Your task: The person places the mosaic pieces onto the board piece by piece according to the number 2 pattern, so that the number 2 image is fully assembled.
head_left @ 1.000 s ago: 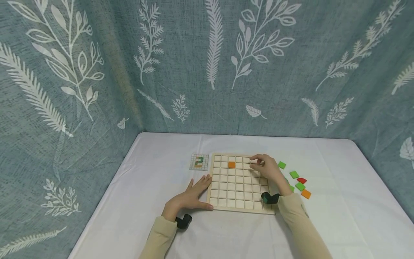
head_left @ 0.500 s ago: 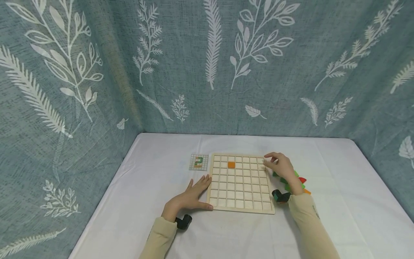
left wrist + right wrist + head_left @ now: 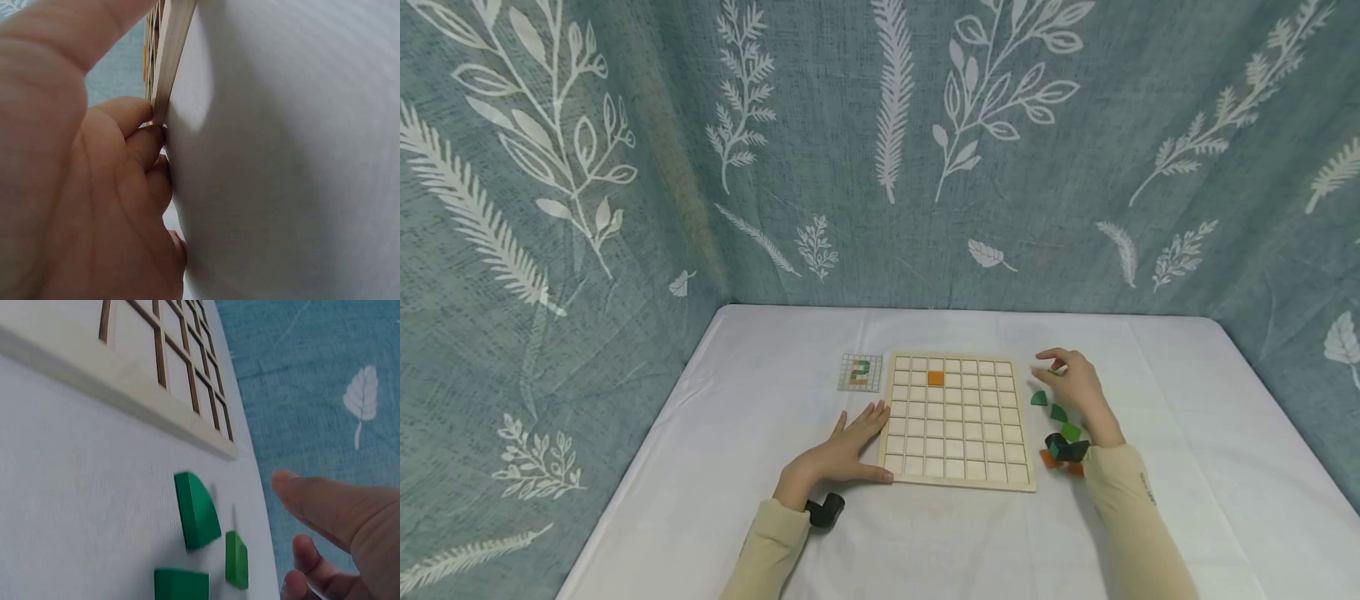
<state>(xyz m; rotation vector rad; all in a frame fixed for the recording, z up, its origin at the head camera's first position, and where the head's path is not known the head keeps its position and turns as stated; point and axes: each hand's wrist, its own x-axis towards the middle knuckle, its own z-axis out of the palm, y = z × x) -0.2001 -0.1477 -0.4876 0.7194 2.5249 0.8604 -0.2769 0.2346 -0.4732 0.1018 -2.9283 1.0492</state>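
Observation:
A square wooden grid board [image 3: 957,425] lies on the table with one orange square tile [image 3: 936,378] in an upper cell. My left hand [image 3: 842,454] rests along the board's left side, fingers outstretched; in the left wrist view its fingertips touch the wooden rim [image 3: 173,53]. Beyond the right side, my right hand [image 3: 1078,385] hovers with thumb and forefinger apart, around a light green tile [image 3: 1056,372]. The right wrist view shows that light green tile [image 3: 236,560] on the cloth, apart from the fingers. Nearby are dark green rounded pieces [image 3: 197,511].
A small pattern card [image 3: 860,372] lies left of the board's upper corner. Another light green tile [image 3: 1071,432] and orange pieces [image 3: 1050,458] lie near the right wrist, partly hidden by the wrist camera [image 3: 1066,449]. A leaf-patterned curtain [image 3: 850,150] stands behind the table.
My right hand has moved right, from above the board's upper right to over the loose pieces, with thumb and forefinger parting. My left hand stays put.

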